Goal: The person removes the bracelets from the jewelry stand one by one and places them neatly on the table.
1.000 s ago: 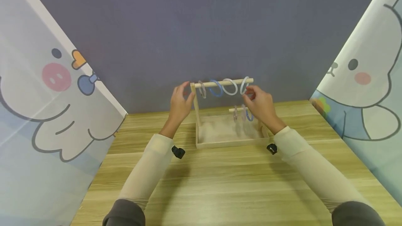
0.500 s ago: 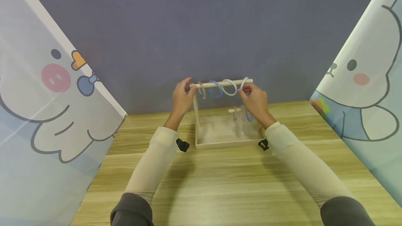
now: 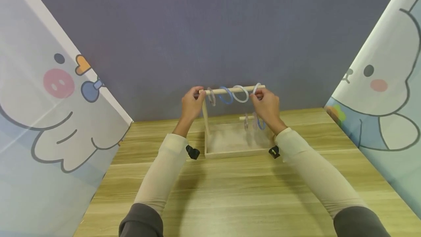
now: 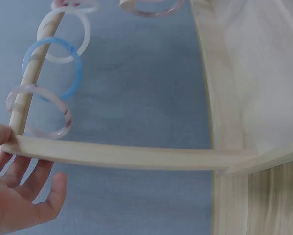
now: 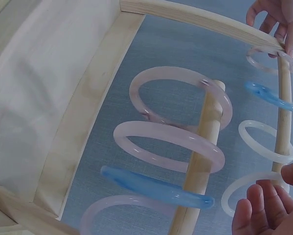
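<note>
A wooden bangle stand has an upper rod with several bangles hanging from it. My left hand holds the stand's left upper corner, where post and rod meet, its fingers bent around the post's end in the left wrist view. Nearest to it hangs a clear pinkish bangle, then a blue bangle and a white bangle. At the rod's right end my right hand pinches another white bangle between thumb and fingers. That bangle's lower part is hidden by the hand in the head view.
A shorter lower rod carries several more bangles, among them a pink bangle and a blue bangle. The stand's tray base rests on a wood-grain table. Behind it rises a grey panel, with cartoon-printed panels either side.
My left hand has moved right from beside the post and now grips the corner. The right hand has shifted slightly left at the last white bangle.
</note>
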Action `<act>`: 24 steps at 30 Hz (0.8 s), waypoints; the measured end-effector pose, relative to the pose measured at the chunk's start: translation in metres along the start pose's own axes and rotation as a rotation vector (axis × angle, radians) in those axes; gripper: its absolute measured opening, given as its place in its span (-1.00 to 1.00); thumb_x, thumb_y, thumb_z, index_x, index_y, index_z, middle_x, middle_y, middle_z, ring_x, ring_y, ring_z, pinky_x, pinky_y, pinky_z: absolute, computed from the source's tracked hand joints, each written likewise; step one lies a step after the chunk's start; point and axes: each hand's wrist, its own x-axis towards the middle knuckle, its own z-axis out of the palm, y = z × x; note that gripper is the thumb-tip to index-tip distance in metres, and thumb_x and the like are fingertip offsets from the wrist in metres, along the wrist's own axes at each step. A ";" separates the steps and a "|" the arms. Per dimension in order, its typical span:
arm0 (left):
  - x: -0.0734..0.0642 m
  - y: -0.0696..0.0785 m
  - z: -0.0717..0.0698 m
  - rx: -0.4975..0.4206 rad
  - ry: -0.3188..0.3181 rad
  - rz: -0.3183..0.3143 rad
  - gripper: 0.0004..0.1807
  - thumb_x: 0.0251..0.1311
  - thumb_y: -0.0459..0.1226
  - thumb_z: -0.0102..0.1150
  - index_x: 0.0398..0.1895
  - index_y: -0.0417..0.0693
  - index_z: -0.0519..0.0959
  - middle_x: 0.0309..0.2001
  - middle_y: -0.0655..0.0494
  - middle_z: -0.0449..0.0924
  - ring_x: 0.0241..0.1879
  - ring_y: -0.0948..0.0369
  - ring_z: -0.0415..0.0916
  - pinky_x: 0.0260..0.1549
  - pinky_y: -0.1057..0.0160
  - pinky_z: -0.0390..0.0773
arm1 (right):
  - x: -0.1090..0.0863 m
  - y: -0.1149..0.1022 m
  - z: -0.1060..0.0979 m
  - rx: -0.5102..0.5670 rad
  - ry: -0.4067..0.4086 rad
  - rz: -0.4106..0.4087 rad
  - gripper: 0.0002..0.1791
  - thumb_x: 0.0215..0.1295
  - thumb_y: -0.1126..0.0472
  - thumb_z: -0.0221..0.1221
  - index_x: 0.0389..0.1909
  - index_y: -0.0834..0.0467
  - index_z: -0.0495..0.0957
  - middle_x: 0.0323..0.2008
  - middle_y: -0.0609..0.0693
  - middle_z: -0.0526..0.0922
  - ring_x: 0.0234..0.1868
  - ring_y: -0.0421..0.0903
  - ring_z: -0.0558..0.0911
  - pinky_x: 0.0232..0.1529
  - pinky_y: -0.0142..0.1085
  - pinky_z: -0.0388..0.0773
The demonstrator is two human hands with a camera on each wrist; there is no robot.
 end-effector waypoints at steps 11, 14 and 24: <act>0.003 -0.002 -0.005 -0.013 -0.058 -0.012 -0.63 0.51 -0.09 0.08 0.21 -0.08 0.59 0.09 -0.14 0.67 0.03 -0.05 0.70 -0.06 -0.02 0.69 | 0.000 0.004 -0.001 -0.016 0.008 0.000 -0.75 0.39 0.16 0.21 -0.09 0.25 0.69 -0.23 0.17 0.80 -0.30 0.13 0.77 -0.26 -0.07 0.64; 0.004 -0.002 -0.005 -0.010 -0.065 -0.021 -0.62 0.51 -0.07 0.08 0.21 -0.06 0.59 0.10 -0.13 0.66 0.04 -0.06 0.70 -0.06 -0.03 0.69 | 0.001 0.004 -0.001 -0.019 0.013 -0.006 -0.75 0.39 0.16 0.20 -0.09 0.25 0.69 -0.23 0.17 0.81 -0.30 0.12 0.77 -0.30 -0.12 0.62; 0.003 -0.002 -0.006 -0.007 -0.083 -0.017 -0.58 0.51 -0.05 0.07 0.24 -0.08 0.57 0.11 -0.13 0.66 0.07 -0.05 0.68 -0.05 -0.05 0.68 | 0.000 0.007 -0.006 -0.049 0.014 -0.013 -0.73 0.42 0.15 0.16 -0.09 0.27 0.69 -0.22 0.20 0.80 -0.32 0.13 0.77 -0.39 -0.20 0.59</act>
